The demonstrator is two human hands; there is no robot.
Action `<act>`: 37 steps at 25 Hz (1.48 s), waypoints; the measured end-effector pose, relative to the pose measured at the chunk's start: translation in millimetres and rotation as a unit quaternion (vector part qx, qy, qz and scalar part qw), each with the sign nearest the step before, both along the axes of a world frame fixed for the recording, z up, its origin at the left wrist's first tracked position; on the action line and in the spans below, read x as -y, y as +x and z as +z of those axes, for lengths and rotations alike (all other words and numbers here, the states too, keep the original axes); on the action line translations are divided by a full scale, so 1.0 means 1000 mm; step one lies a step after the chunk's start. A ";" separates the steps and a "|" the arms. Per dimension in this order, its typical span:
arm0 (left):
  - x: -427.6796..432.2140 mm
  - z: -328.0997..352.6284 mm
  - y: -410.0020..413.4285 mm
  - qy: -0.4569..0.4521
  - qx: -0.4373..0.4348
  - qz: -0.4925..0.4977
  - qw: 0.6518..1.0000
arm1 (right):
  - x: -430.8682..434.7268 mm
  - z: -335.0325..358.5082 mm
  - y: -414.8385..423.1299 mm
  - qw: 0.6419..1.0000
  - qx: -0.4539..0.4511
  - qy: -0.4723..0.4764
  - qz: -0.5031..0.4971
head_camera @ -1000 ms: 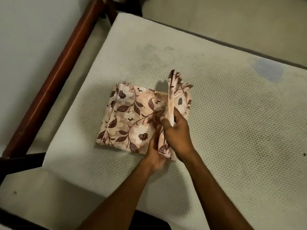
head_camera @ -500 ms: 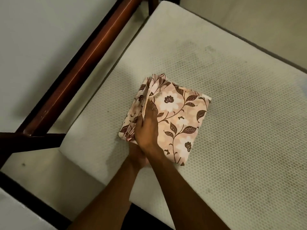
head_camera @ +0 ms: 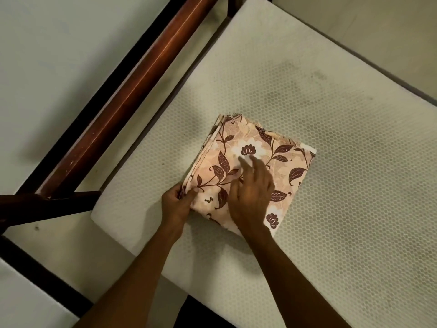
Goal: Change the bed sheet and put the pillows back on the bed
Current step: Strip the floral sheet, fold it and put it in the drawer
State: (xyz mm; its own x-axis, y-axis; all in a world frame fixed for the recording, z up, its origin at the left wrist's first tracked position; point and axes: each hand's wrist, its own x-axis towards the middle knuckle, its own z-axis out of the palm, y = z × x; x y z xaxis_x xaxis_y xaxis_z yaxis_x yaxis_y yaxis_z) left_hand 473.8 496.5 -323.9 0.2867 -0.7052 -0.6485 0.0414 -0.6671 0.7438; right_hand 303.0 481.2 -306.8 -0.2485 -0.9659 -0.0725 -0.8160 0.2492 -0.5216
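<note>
The folded sheet [head_camera: 283, 162] lies on the bare mattress [head_camera: 343, 110], toward its 8 o'clock corner. The left hand [head_camera: 176, 204] pinches the sheet's 8 o'clock corner, thumb on top. The right hand [head_camera: 253, 197], fingers straight and loosely spread, reaches over the sheet's top toward 11 o'clock.

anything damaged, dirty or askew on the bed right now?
The bare mattress has dark smudges beyond the folded sheet, which look like stains. The sheet lies at an angle to the mattress edges, but the left hand grips its corner. Nothing looks torn or spilled.
</note>
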 end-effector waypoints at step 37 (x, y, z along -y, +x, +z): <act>0.033 -0.051 -0.018 -0.174 0.490 -0.435 0.735 | -0.047 -0.059 -0.109 0.988 -0.104 0.106 -0.031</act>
